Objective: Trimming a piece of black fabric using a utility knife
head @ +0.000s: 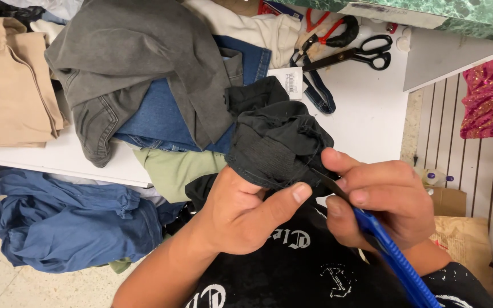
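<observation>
Black garment (278,142) is bunched in the closed left hand (241,214) over the desk (366,108) edge, while the right hand (383,202), just beside it, grips a blue-handled cutter (392,254) whose blade slants up-left into the cloth between both thumbs.
</observation>
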